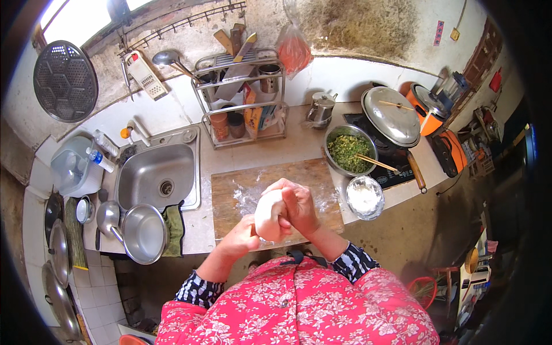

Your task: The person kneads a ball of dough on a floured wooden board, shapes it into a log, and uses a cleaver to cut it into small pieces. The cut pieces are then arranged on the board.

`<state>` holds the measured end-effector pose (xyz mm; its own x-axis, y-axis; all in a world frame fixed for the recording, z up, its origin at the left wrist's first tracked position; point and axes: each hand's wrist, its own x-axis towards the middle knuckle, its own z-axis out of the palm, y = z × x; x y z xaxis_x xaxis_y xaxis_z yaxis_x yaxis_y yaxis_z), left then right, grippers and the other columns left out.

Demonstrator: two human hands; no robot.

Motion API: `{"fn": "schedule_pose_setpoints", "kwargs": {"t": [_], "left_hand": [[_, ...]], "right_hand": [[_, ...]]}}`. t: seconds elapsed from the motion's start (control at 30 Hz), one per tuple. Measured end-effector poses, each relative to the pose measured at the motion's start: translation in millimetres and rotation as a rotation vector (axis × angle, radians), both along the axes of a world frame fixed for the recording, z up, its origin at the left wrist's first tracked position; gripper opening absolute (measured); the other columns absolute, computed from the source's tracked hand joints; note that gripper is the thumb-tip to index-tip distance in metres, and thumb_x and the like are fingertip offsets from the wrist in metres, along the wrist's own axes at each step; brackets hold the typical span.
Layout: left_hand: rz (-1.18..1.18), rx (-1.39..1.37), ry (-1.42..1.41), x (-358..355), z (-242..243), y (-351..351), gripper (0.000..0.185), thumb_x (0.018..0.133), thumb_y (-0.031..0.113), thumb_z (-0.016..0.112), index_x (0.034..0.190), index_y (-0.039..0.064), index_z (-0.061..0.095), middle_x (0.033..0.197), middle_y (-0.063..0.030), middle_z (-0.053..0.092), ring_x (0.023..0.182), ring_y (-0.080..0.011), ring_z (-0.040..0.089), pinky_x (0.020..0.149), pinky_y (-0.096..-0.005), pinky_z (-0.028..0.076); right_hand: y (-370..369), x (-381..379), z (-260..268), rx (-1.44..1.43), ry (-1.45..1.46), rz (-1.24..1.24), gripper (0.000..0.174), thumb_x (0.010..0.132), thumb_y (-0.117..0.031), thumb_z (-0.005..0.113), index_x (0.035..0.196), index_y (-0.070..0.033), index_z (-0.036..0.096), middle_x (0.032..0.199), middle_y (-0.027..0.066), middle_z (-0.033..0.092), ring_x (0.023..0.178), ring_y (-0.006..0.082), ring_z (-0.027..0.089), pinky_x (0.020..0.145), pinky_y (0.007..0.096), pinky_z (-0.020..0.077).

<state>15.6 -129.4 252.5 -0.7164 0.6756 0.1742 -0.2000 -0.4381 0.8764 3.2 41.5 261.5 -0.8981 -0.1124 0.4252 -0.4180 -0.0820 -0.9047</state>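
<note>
Both hands hold a pale ball of dough (pixel 268 217) above the near part of a floured wooden board (pixel 233 189). My left hand (pixel 238 235) supports it from the lower left, and my right hand (pixel 299 207) wraps its right side and top, fingers curled against it. To the right of the board stands a metal bowl of chopped green filling (pixel 348 150), chopsticks (pixel 375 161) resting in it. Nearer me, a small bowl of white flour (pixel 365 197) sits by the counter edge.
A steel sink (pixel 157 172) lies left, with a metal pan (pixel 144 235) and green cloth (pixel 174 230) near it. A metal rack (pixel 241 110) holding knives and jars stands behind the board. A large lidded wok (pixel 390 116) sits on the cooktop (pixel 390 180) at right.
</note>
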Motion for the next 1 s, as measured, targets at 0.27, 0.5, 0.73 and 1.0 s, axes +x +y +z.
{"fn": "schedule_pose_setpoints", "kwargs": {"t": [0.27,0.5,0.73,1.0], "left_hand": [[0.051,-0.121,-0.197,2,3,-8,0.026,0.094,0.025,0.064,0.103,0.000,0.065,0.090,-0.0093,0.066,0.085,-0.0174,0.064,0.079,-0.0280,0.050],[0.056,0.015,0.022,5,-8,-4,0.039,0.094,0.038,0.062,0.099,-0.001,0.065,0.094,-0.0092,0.066,0.091,-0.0176,0.062,0.083,-0.0313,0.049],[-0.040,-0.210,-0.021,3,8,-31,0.051,0.088,0.048,0.068,0.100,-0.001,0.064,0.088,-0.0058,0.064,0.084,-0.0153,0.061,0.076,-0.0288,0.049],[0.320,-0.036,0.032,14,-5,-21,0.070,0.079,0.072,0.062,0.097,0.004,0.060,0.077,-0.0016,0.058,0.068,-0.0109,0.054,0.061,-0.0247,0.041]], "right_hand": [[-9,2,-4,-0.130,-0.126,0.061,0.056,0.098,-0.054,0.045,0.103,-0.001,0.064,0.089,0.0086,0.068,0.079,0.0173,0.065,0.072,0.0290,0.0498],[-12,14,-8,-0.234,-0.298,0.167,0.049,0.098,-0.052,0.049,0.095,-0.004,0.057,0.079,-0.0004,0.059,0.068,0.0092,0.059,0.053,0.0267,0.0443],[-16,6,4,0.229,0.216,-0.012,0.054,0.097,-0.055,0.046,0.104,-0.003,0.058,0.089,0.0063,0.063,0.077,0.0153,0.062,0.067,0.0310,0.0485],[-46,20,-17,-0.239,-0.249,0.019,0.064,0.095,-0.063,0.046,0.108,-0.002,0.057,0.098,0.0012,0.061,0.092,0.0102,0.055,0.083,0.0261,0.0454]]}}
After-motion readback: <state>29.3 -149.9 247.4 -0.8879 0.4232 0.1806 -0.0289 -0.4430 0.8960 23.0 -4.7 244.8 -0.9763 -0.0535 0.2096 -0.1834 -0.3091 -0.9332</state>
